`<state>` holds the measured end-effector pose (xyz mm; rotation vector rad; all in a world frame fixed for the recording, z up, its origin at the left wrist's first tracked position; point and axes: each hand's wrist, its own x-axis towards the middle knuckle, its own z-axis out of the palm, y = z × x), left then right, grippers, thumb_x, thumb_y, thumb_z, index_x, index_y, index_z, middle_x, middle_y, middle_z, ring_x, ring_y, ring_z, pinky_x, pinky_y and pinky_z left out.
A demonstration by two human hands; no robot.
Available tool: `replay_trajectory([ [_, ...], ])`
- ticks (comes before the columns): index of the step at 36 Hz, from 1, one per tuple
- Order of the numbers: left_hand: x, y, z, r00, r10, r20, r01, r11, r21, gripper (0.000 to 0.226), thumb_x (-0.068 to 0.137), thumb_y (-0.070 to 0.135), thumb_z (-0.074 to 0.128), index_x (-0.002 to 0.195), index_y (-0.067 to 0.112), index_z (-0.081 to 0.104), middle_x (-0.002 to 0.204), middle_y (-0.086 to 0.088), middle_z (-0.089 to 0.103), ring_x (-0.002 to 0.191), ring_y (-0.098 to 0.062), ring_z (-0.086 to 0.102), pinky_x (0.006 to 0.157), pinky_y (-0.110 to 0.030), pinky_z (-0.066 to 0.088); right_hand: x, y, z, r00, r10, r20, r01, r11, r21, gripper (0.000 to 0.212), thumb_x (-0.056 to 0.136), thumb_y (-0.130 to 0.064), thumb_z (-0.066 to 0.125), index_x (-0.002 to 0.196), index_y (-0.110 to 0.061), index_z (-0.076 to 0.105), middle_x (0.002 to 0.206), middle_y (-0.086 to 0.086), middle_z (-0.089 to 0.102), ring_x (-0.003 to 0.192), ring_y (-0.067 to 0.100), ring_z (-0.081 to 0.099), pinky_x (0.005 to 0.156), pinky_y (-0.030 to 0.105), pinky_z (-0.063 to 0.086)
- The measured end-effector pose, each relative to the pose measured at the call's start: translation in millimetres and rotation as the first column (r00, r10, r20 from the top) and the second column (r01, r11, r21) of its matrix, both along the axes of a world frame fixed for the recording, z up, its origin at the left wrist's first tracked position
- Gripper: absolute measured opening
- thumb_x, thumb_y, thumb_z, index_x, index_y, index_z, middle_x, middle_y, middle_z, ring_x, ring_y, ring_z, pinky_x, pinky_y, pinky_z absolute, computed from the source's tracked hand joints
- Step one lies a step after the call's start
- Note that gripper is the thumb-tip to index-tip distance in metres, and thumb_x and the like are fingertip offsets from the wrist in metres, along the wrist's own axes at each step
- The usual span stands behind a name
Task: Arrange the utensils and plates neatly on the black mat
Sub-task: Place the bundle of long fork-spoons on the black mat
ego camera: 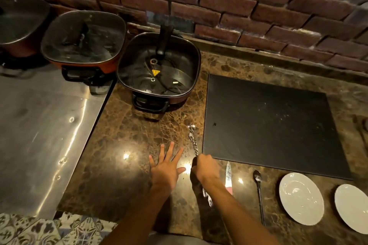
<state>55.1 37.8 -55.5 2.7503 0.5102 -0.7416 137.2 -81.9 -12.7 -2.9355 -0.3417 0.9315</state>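
Note:
The black mat (272, 125) lies bare on the brown marble counter, right of centre. My right hand (205, 167) is closed around a bundle of forks (194, 143), their twisted handles pointing away along the mat's left edge and the tines showing under my wrist. My left hand (169, 163) rests flat on the counter, fingers spread, holding nothing. A knife (228, 177) with a pinkish handle lies below the mat's near-left corner. To its right lies a long spoon (258, 189). Two white plates (301, 198) (352, 207) sit at the near right.
Three lidded electric pans stand along the brick wall: one (159, 69) just left of the mat, another (83, 40) further left, a third (20, 24) at the far left. A steel surface (43, 125) adjoins the counter's left side. Patterned floor tiles (49, 228) show below.

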Motion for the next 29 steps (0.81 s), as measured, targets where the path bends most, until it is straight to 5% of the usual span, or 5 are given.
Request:
replay_trajectory([
  [9, 11.9, 5.5, 3.8, 1.0, -0.005, -0.004, 0.005, 0.998, -0.056, 0.075, 0.093, 0.07, 0.024, 0.145, 0.047, -0.025, 0.158, 0.011, -0.034, 0.15, -0.026, -0.025, 0.116, -0.071, 0.0, 8.2, -13.5, 4.2, 0.994, -0.033, -0.1, 0.042, 0.996, 0.083, 0.025, 0.084, -0.026, 0.067, 0.1, -0.006, 0.071, 0.1, 0.016, 0.072, 0.091, 0.035, 0.069, 0.078, 0.038, 0.056],
  [19, 57.5, 16.3, 7.6, 0.997, 0.011, -0.077, -0.021, 0.993, -0.12, 0.118, 0.073, 0.065, 0.073, 0.151, 0.053, -0.015, 0.161, 0.013, -0.032, 0.15, -0.026, -0.026, 0.114, -0.075, 0.004, 65.0, -30.4, 22.9, 0.966, -0.243, -0.091, 0.258, 0.94, 0.224, 0.029, 0.082, -0.026, 0.071, 0.092, 0.001, 0.068, 0.089, 0.013, 0.069, 0.082, 0.029, 0.067, 0.069, 0.035, 0.054],
  [29, 85.5, 15.0, 5.2, 0.998, 0.027, -0.065, -0.036, 0.989, -0.143, 0.12, 0.069, 0.064, 0.077, 0.15, 0.056, -0.012, 0.163, 0.015, -0.027, 0.15, -0.023, -0.027, 0.109, -0.08, 0.004, 154.2, -27.8, 16.9, 0.934, -0.35, -0.071, 0.356, 0.893, 0.275, 0.029, 0.082, -0.027, 0.077, 0.094, -0.003, 0.065, 0.094, 0.014, 0.069, 0.084, 0.028, 0.07, 0.08, 0.041, 0.061],
])
